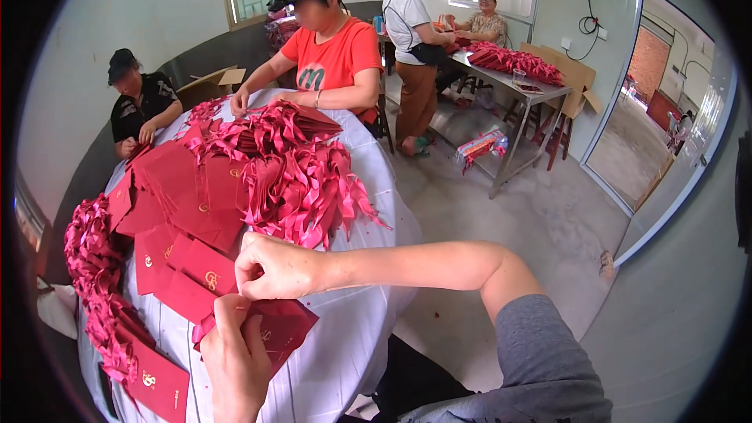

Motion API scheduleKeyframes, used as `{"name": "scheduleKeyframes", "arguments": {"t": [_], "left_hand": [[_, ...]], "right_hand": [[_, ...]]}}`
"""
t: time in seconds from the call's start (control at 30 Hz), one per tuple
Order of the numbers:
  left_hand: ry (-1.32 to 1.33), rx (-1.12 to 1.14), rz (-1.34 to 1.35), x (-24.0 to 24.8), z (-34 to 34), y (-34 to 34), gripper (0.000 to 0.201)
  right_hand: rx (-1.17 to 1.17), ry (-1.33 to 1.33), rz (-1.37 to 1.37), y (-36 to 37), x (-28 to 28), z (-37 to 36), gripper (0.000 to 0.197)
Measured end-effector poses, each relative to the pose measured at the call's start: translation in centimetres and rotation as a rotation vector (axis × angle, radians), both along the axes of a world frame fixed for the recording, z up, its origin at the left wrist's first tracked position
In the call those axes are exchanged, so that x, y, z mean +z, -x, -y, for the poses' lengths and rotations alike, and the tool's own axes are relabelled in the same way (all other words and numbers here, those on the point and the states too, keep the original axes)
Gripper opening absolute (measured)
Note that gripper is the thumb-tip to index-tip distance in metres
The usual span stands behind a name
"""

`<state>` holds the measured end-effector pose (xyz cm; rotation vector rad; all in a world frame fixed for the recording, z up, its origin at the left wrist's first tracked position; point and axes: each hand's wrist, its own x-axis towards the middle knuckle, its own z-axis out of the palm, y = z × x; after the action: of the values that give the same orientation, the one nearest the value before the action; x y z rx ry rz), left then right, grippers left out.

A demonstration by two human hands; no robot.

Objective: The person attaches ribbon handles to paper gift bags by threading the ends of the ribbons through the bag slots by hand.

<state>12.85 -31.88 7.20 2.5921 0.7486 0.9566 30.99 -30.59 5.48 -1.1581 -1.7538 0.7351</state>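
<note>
My left hand is closed on a dark red paper pouch with gold print, held over the near part of the table. A bit of pink-red ribbon shows beside its fingers. My right hand reaches in from the right and is curled in a pinch just above the left fingertips, near the pouch's upper edge. Whatever sits between the right fingers is hidden. Beyond both hands lie overlapping flat red pouches with gold marks.
Ribboned pouches are heaped mid-table, with another ribboned row along the left edge of the white-covered table. Two people work across it. Behind, two more people share a metal table. A doorway opens at right.
</note>
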Motion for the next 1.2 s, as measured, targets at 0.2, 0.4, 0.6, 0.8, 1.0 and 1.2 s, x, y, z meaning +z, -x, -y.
{"name": "scheduleKeyframes", "arguments": {"t": [0.2, 0.4, 0.6, 0.8, 1.0, 1.2], "left_hand": [[0.054, 0.020, 0.003, 0.3, 0.3, 0.0, 0.020], [0.075, -0.006, -0.073, 0.2, 0.0, 1.1, 0.015], [0.076, -0.033, -0.054, 1.6, -0.1, -0.5, 0.012], [0.100, -0.036, -0.153, 1.5, -0.3, 0.2, 0.021], [0.076, -0.011, -0.106, 0.7, -0.3, 0.3, 0.020], [-0.013, -0.034, -0.084, 0.7, -0.4, -0.1, 0.020]], "right_hand": [[-0.083, -0.060, -0.117, 0.6, -0.1, 0.7, 0.011], [-0.120, -0.219, -0.130, -0.3, 2.6, -1.9, 0.014], [-0.158, -0.176, -0.518, -2.5, 4.5, -3.6, 0.015], [-0.137, -0.162, -0.607, -2.1, 2.3, -5.3, 0.017], [-0.042, -0.039, -0.270, -2.8, 1.3, -3.8, 0.050], [0.206, 0.178, -0.180, -3.6, 0.3, -0.7, 0.045]]}}
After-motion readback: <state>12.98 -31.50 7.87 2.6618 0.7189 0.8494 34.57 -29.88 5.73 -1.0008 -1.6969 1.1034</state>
